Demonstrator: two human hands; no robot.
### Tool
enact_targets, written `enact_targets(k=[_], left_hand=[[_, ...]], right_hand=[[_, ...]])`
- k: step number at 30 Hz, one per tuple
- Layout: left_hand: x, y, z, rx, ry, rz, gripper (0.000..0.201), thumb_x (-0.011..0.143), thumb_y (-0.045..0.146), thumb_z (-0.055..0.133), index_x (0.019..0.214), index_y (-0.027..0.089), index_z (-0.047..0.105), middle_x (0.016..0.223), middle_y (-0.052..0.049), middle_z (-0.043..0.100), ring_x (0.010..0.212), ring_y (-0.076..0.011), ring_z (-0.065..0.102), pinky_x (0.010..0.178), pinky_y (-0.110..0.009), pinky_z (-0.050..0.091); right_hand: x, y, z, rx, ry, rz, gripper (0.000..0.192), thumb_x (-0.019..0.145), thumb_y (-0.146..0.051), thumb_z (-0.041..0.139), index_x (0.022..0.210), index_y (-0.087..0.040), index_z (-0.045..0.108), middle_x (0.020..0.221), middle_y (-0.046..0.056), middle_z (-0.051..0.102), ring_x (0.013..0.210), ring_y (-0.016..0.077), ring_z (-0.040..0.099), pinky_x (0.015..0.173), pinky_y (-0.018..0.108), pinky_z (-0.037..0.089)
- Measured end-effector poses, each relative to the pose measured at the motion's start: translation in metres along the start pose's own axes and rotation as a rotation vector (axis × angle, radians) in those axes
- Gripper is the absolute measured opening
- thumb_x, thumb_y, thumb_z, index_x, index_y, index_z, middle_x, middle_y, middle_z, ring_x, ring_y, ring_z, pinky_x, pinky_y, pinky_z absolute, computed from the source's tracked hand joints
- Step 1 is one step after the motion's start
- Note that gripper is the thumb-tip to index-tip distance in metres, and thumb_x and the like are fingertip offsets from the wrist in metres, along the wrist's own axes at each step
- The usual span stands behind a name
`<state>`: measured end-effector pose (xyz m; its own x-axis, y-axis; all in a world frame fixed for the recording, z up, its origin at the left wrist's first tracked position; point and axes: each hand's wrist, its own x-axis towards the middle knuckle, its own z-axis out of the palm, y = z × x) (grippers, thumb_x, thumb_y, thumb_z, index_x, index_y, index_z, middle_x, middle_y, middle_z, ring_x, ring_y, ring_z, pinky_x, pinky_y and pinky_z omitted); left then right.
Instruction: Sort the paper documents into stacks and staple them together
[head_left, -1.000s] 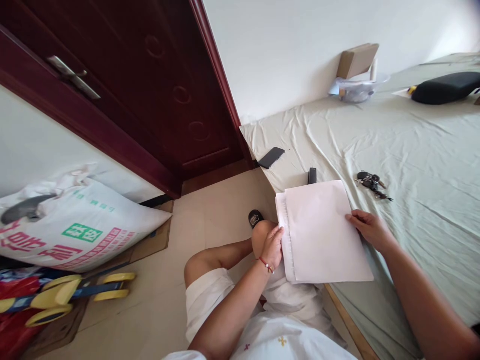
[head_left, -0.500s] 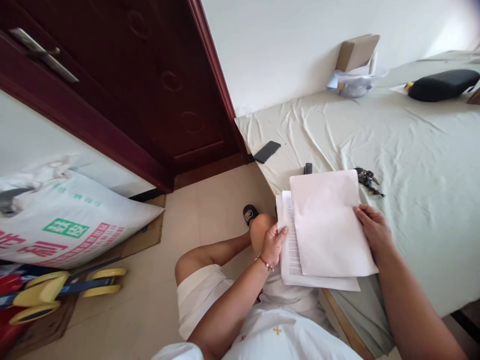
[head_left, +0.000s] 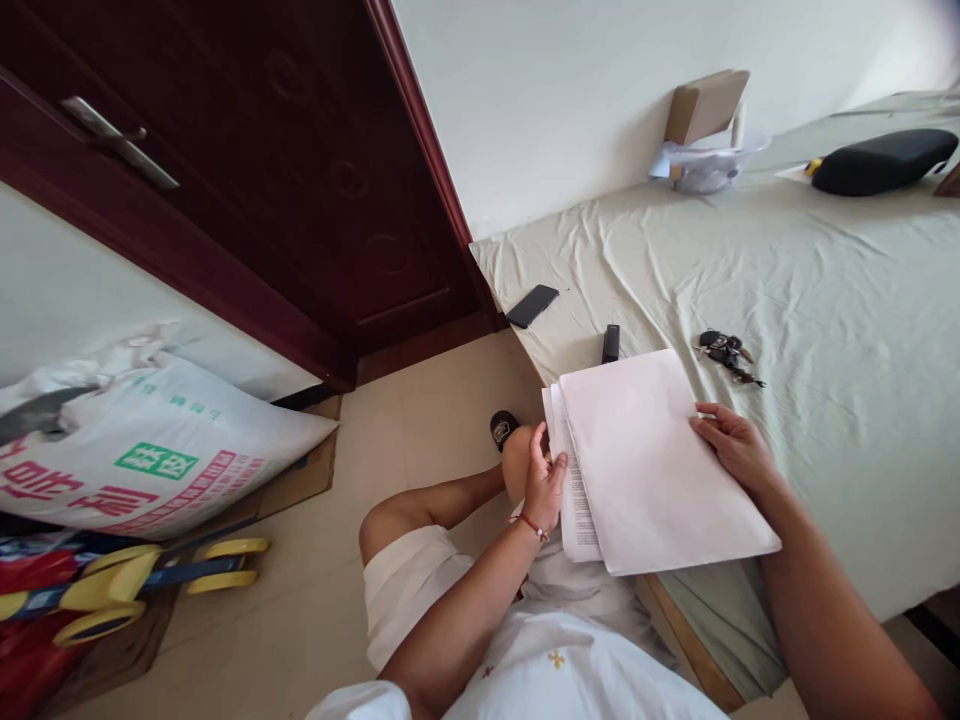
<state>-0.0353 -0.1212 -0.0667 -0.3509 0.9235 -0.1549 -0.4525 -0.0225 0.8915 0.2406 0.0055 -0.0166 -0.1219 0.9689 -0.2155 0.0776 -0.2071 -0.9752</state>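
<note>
Over my lap and the bed's edge I hold several paper sheets. My left hand (head_left: 546,480) grips the left edge of the printed sheets (head_left: 579,510), thumb on top and fingers mostly beneath. A blank white sheet (head_left: 652,460) lies over them, tilted, and covers most of the print. On its upper right edge my right hand (head_left: 735,445) is closed, thumb above and fingers partly hidden. Just beyond the papers, a small black object (head_left: 611,343) and a bunch of keys (head_left: 727,355) rest on the bed.
The pale bed sheet (head_left: 847,330) spreads to the right, with a black phone (head_left: 532,306) near its corner. Farther back are a cardboard box (head_left: 705,105), a clear plastic bowl (head_left: 709,170) and a black padded object (head_left: 885,162). A full sack (head_left: 172,440) and a yellow-wheeled toy (head_left: 112,590) stand left.
The top sheet has turned and shifted down to the right, covering more of the printed sheets. My right hand moved slightly left with it. The keys are now fully uncovered.
</note>
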Motion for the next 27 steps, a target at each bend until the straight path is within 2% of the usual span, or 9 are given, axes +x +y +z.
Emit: enact_targets(k=[4, 8, 16, 19, 22, 27], left_hand=[[-0.002, 0.0, -0.002, 0.098, 0.029, 0.007, 0.07, 0.083, 0.051, 0.078, 0.141, 0.025, 0.048, 0.135, -0.01, 0.063, 0.119, -0.0237, 0.062, 0.103, -0.033, 0.046], [-0.002, 0.003, -0.002, 0.14, 0.052, 0.015, 0.055, 0.083, 0.052, 0.076, 0.126, 0.024, 0.057, 0.121, -0.006, 0.065, 0.105, -0.021, 0.062, 0.095, -0.031, 0.046], [-0.005, 0.01, 0.0, 0.146, 0.014, -0.047, 0.048, 0.087, 0.058, 0.07, 0.119, 0.023, 0.06, 0.106, -0.003, 0.068, 0.096, -0.0184, 0.061, 0.091, -0.029, 0.046], [-0.005, 0.01, 0.0, 0.074, -0.022, -0.073, 0.051, 0.085, 0.055, 0.074, 0.121, 0.023, 0.056, 0.112, -0.004, 0.069, 0.101, -0.0196, 0.063, 0.093, -0.031, 0.047], [-0.005, 0.008, 0.001, 0.063, -0.002, -0.046, 0.054, 0.082, 0.052, 0.078, 0.122, 0.024, 0.055, 0.119, -0.006, 0.067, 0.107, -0.0204, 0.063, 0.095, -0.031, 0.047], [-0.005, 0.006, 0.002, 0.056, 0.029, -0.011, 0.063, 0.079, 0.049, 0.081, 0.13, 0.026, 0.051, 0.132, -0.008, 0.063, 0.112, -0.0219, 0.064, 0.097, -0.032, 0.047]], right_hand=[[-0.004, -0.001, 0.007, -0.028, 0.002, 0.002, 0.053, 0.071, -0.055, 0.08, 0.108, -0.021, 0.064, 0.056, -0.008, 0.049, 0.046, 0.0089, 0.041, 0.043, 0.023, 0.032], [-0.007, -0.002, 0.014, 0.052, 0.058, 0.041, 0.054, 0.068, -0.052, 0.081, 0.11, -0.023, 0.063, 0.064, -0.005, 0.06, 0.049, 0.0115, 0.05, 0.044, 0.024, 0.038], [-0.007, 0.004, 0.015, 0.107, 0.045, 0.063, 0.052, 0.072, -0.052, 0.082, 0.114, -0.026, 0.064, 0.074, -0.003, 0.068, 0.052, 0.0135, 0.057, 0.046, 0.025, 0.043], [-0.006, 0.009, 0.014, 0.116, 0.032, 0.067, 0.056, 0.07, -0.052, 0.085, 0.116, -0.026, 0.065, 0.073, -0.004, 0.066, 0.054, 0.0127, 0.056, 0.047, 0.024, 0.043], [-0.004, 0.01, 0.014, 0.046, 0.007, 0.03, 0.059, 0.072, -0.058, 0.083, 0.117, -0.025, 0.064, 0.073, -0.003, 0.066, 0.055, 0.0131, 0.055, 0.048, 0.024, 0.042], [0.001, 0.012, 0.014, -0.127, -0.033, -0.107, 0.048, 0.072, -0.059, 0.083, 0.096, -0.022, 0.064, 0.072, -0.003, 0.06, 0.06, 0.012, 0.051, 0.05, 0.023, 0.039]])
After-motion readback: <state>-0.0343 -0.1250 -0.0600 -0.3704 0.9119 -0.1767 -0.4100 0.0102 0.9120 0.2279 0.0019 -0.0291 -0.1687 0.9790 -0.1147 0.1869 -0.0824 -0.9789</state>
